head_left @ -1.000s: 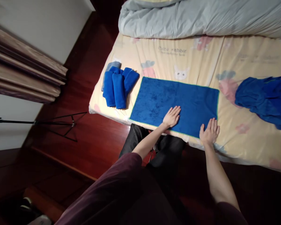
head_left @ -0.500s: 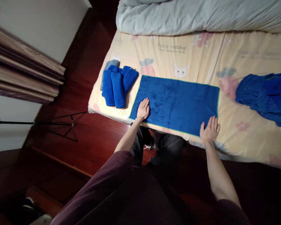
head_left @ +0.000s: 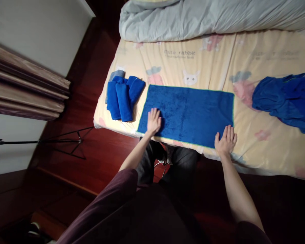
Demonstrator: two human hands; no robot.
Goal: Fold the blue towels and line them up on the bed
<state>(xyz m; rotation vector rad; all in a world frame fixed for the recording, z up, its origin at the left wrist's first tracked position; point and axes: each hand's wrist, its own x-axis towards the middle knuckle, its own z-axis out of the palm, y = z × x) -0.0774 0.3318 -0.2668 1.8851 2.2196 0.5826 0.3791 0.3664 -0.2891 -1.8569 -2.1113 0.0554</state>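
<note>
A blue towel (head_left: 190, 113) with a thin green edge lies spread flat on the bed near its front edge. My left hand (head_left: 154, 121) rests flat on the towel's near left corner, fingers stretched out. My right hand (head_left: 225, 140) lies flat on the near right corner, fingers apart, partly on the sheet. Neither hand holds anything.
Several rolled blue towels (head_left: 123, 95) lie in a group left of the flat towel. A crumpled heap of blue towels (head_left: 286, 98) sits at the right. A grey duvet (head_left: 208, 17) lies bunched at the back of the yellow printed sheet (head_left: 244, 61). A tripod leg (head_left: 66, 139) stands on the dark wood floor.
My left hand slid from the towel's middle front to its near left corner. My right hand stayed on the near right corner. The view shifted slightly.
</note>
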